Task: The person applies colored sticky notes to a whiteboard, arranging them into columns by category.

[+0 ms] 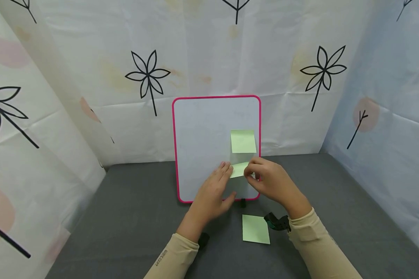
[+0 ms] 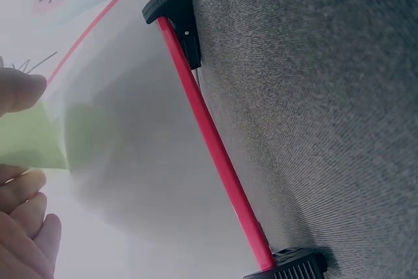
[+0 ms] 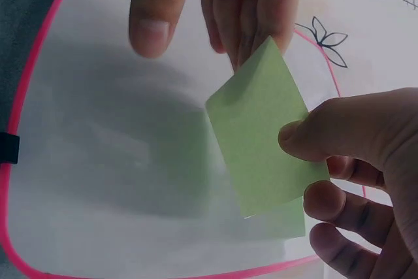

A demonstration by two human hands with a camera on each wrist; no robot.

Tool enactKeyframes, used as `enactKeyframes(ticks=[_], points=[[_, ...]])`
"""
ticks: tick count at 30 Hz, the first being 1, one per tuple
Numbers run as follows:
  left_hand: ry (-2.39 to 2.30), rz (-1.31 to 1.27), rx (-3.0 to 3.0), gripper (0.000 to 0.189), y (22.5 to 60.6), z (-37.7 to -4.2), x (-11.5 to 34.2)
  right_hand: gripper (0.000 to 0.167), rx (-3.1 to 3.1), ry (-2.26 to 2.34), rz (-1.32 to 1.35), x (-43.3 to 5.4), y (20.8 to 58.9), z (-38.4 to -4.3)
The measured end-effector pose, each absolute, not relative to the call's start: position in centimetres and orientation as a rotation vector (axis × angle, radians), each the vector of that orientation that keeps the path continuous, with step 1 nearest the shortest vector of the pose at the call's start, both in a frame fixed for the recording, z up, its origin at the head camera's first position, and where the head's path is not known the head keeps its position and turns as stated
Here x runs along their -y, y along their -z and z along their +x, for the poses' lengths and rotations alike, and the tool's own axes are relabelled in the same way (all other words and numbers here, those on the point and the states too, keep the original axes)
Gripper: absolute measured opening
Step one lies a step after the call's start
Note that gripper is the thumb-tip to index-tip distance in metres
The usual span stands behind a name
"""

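– Pinching what, and how?
– In the head view, my right hand [image 1: 272, 180] pinches the middle green note [image 1: 238, 170] by its right side; my left hand's [image 1: 212, 190] straight fingers touch its left end, in front of the whiteboard [image 1: 202, 135], below the upper note [image 1: 243, 141].
– Left wrist?
– Black clips [image 2: 183, 24] grip the bottom edge; I'd align the note with it.
– Right wrist?
– The note looks tilted; I'd square it, then smooth from the top.
– Counts?
– One whiteboard, two clips, three notes, one lying on the table [image 1: 136, 217].
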State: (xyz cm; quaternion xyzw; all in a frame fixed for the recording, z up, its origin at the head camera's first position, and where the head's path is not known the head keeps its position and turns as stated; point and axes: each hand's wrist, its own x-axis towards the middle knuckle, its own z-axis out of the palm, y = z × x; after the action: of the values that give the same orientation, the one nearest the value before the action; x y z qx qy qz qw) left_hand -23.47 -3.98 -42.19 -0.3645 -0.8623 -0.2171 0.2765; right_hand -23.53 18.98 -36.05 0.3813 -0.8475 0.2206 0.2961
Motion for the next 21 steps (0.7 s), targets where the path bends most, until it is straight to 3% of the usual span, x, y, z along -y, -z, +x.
enactKeyframes(ticks=[21], points=[[0.582, -0.923, 2.295, 0.079, 41.9, -23.45, 4.07, 0.026, 2.245, -0.561, 0.966, -19.42, 36.16, -23.66]])
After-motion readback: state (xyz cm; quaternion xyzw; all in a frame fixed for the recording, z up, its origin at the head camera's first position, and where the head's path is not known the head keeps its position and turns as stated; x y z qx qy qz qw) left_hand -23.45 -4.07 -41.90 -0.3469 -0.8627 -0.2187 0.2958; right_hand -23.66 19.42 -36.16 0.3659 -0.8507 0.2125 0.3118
